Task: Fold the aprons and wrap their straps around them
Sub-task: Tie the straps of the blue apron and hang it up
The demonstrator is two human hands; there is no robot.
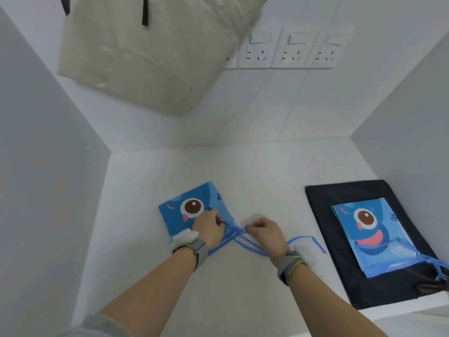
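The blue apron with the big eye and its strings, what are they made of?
The folded blue apron looks like smooth, slightly shiny coated fabric or plastic sheet, judging by its crisp flat fold and printed cartoon. Its blue straps look like thin woven or plastic cord; too small to tell.

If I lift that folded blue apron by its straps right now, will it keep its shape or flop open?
The folded blue apron lies thin and flat, so it probably droops and sags rather than staying stiff. The blue straps trail loose across the table, held by the left hand and right hand, seemingly not yet wrapped round it, so the folds may open.
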